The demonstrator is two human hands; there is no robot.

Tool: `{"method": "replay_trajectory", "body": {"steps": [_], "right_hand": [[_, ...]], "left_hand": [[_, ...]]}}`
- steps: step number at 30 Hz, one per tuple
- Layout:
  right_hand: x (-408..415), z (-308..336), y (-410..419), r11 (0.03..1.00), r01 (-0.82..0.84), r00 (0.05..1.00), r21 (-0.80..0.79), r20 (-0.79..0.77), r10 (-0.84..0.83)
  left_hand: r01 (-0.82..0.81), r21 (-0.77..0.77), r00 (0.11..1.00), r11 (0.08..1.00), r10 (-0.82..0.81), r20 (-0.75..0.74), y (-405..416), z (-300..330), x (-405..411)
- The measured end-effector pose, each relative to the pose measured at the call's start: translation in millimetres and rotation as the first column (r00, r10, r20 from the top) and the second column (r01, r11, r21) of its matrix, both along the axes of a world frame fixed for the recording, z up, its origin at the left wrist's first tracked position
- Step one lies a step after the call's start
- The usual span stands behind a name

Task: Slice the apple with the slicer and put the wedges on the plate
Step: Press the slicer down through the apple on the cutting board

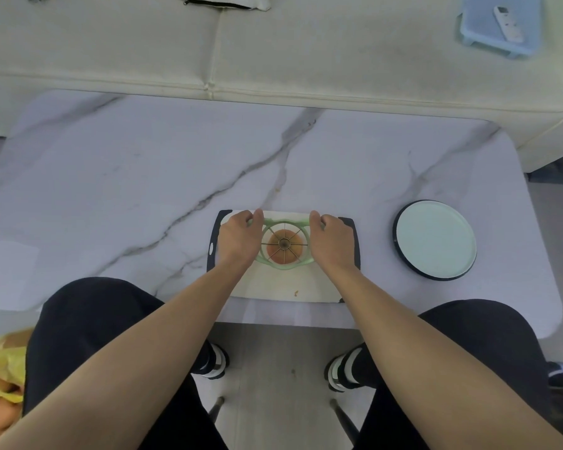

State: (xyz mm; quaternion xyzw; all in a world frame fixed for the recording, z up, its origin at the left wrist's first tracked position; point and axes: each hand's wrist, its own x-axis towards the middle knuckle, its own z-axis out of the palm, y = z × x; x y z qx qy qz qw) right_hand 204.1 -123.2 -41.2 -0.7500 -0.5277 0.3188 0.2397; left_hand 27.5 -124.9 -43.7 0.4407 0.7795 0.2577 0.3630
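Note:
A pale green apple slicer (285, 266) with radial metal blades sits over an orange-red apple (294, 248) on a white cutting board (273, 287) with black ends. My left hand (239, 237) grips the slicer's left handle and my right hand (332, 240) grips its right handle. The apple shows through the blades, centred under the core ring. A round pale plate (436, 240) with a dark rim lies to the right of the board, with nothing on it.
The board lies near the front edge of a marble-patterned table (143, 177). A cream sofa (273, 53) runs behind it, bearing a blue tray (481, 30) with a remote. A yellow bag of fruit (0, 381) sits at lower left by my knee.

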Motion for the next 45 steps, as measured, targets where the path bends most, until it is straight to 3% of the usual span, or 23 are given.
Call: {"method": "replay_trajectory", "body": {"steps": [18, 45], "right_hand": [[-1.3, -7.6, -0.4, 0.999, -0.008, 0.999, 0.049, 0.032, 0.007], [-7.0, -14.0, 4.2, 0.998, 0.015, 1.000, 0.062, 0.020, -0.017]], "left_hand": [[-0.017, 0.035, 0.997, 0.999, 0.020, -0.080, 2.1, -23.1, 0.4], [-0.071, 0.014, 0.997, 0.997, 0.070, 0.029, 5.4, -23.8, 0.3]]}}
